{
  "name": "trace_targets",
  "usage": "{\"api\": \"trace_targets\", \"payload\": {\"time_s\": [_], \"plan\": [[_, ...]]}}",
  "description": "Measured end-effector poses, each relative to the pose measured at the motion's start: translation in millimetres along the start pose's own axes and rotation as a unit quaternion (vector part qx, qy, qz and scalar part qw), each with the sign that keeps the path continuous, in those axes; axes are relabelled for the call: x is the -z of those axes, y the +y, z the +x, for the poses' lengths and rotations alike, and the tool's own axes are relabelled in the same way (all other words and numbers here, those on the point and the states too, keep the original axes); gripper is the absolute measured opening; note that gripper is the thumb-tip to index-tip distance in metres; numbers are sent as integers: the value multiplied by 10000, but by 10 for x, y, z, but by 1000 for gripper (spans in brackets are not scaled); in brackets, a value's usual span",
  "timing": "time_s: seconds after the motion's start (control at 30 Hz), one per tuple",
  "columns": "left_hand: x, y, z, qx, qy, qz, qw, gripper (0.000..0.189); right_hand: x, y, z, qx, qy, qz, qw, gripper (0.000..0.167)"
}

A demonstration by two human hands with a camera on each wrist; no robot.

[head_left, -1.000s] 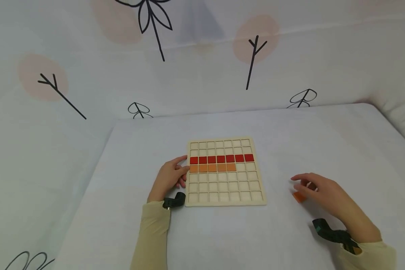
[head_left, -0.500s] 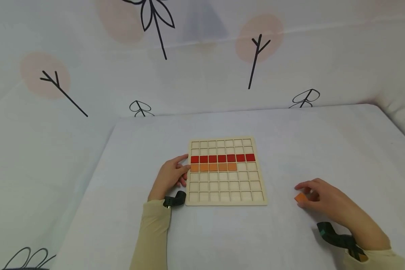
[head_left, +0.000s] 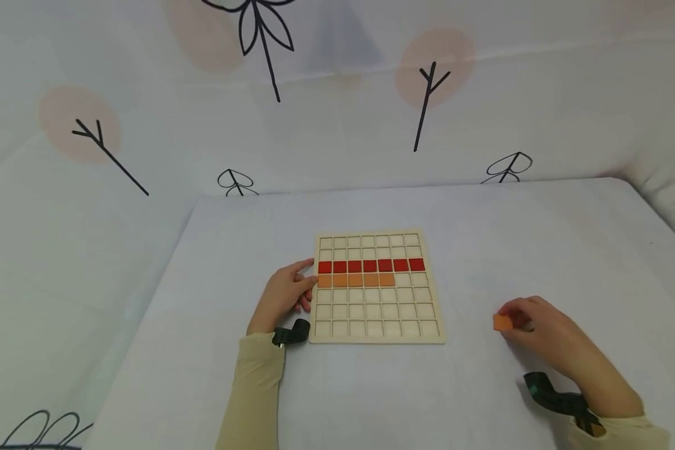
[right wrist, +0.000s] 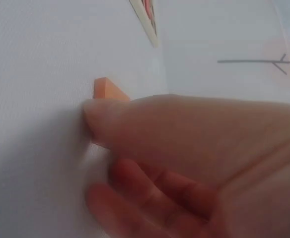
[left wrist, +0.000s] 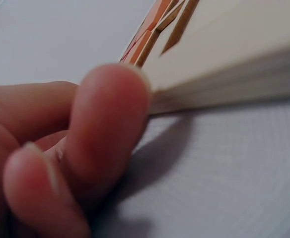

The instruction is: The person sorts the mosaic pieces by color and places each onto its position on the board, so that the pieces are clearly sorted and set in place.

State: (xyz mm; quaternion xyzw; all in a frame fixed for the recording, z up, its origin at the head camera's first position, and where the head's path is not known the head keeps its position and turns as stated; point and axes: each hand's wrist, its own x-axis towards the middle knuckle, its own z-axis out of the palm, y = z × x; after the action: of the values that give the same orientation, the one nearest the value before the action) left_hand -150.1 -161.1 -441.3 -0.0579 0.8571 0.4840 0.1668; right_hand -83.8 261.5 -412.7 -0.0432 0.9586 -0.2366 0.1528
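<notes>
A pale wooden board (head_left: 373,312) with a grid of square cells lies flat on the table. Red square tiles (head_left: 369,266) fill one row, and orange tiles (head_left: 355,280) sit in the left part of the row below it. My left hand (head_left: 284,294) rests at the board's left edge, with the index fingertip and thumb touching it and the other fingers loosely bent. Off to the right of the board, my right hand (head_left: 551,334) pinches a loose orange tile (head_left: 503,322). The right wrist view shows the thumb covering part of this tile (right wrist: 105,88), which is tipped up near the cloth.
A white cloth covers the table (head_left: 371,394). Behind it hangs a pale fabric backdrop (head_left: 337,131) with line-drawn plants. Each wrist wears a dark camera mount, one on the left (head_left: 292,333) and one on the right (head_left: 557,394).
My right hand has lowered its fingers onto the loose orange tile, gripped it and tilted it up. The left hand and the board have stayed in place.
</notes>
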Motion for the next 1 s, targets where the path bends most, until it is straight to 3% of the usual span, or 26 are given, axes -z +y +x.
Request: {"api": "trace_targets", "payload": {"time_s": [0.2, 0.4, 0.7, 1.0], "plan": [[7, -15, -3, 9, -13, -13, 10000, 50, -4, -5, -1, 77, -54, 84, 9999, 36], [5, 0, 6, 62, -37, 1, 10000, 51, 15, 6, -12, 184, 138, 72, 9997, 36], [-6, -9, 1, 70, -45, 20, 10000, 51, -32, -1, 7, -231, 299, -27, 9993, 45], [4, -1, 4, -7, -54, 32, 10000, 51, -27, -51, -1, -86, 467, 213, 9986, 50]]}}
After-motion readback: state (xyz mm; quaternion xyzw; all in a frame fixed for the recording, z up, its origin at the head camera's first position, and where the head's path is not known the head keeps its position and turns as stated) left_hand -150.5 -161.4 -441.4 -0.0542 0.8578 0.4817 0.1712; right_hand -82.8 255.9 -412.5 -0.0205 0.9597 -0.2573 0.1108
